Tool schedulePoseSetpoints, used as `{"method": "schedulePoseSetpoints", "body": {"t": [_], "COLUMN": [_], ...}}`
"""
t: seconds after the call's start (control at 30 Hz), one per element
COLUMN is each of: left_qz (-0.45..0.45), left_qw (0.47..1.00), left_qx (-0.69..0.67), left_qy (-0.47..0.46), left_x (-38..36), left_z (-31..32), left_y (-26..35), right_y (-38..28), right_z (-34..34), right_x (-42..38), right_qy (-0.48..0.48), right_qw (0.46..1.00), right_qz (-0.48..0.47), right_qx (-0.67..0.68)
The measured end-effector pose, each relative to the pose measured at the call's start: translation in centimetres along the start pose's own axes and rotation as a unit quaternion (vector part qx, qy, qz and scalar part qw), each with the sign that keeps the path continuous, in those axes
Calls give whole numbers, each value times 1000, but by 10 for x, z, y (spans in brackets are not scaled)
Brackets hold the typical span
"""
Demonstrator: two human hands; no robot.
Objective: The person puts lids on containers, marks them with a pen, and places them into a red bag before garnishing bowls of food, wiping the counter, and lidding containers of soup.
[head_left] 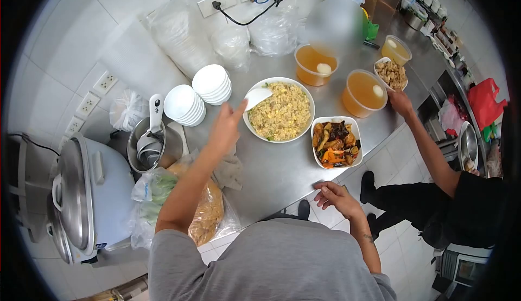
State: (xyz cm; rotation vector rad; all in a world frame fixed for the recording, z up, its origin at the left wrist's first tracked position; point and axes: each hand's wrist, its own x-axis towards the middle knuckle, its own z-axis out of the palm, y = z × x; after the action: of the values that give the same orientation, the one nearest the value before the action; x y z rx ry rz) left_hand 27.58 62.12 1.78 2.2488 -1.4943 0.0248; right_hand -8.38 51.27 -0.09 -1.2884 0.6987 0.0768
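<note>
My left hand point(224, 126) is closed around the handle of a white rice paddle point(257, 98). The paddle's blade lies over the left edge of a large white bowl point(311, 121) heaped with fried rice point(282, 111). My right hand point(337, 198) hangs by the table's front edge, palm partly turned up, fingers loosely bent and apart with nothing in them. Just beyond it stands a squarish white bowl point(324, 165) of dark stir-fried food with orange pieces point(337, 141). Stacked small white bowls point(184, 106) stand to the left of the rice.
Clear tubs of amber liquid point(359, 103) stand at the right. A co-worker's hand point(400, 103) touches a bowl of brown pieces point(392, 73). At left are a rice cooker point(103, 192), a metal pot with ladles point(172, 148) and bagged food point(206, 211). Plastic bags point(182, 32) line the wall.
</note>
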Motion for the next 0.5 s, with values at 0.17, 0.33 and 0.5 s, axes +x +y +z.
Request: {"method": "schedulePoseSetpoints", "body": {"t": [0.17,0.33,0.5], "left_qz": [100,-33,-30], "left_qw": [981,985,999], "left_qx": [169,120,-10], "left_qy": [9,-119,-23], "left_x": [67,53,10], "left_z": [8,-8,-44], "left_y": [37,30,13], "right_y": [2,-6,-15], "right_z": [-34,-78,-79], "right_x": [-3,-9,6], "right_qy": [69,221,231], "right_qw": [996,975,967], "right_qz": [28,-26,-82], "right_qx": [-49,4,68]}}
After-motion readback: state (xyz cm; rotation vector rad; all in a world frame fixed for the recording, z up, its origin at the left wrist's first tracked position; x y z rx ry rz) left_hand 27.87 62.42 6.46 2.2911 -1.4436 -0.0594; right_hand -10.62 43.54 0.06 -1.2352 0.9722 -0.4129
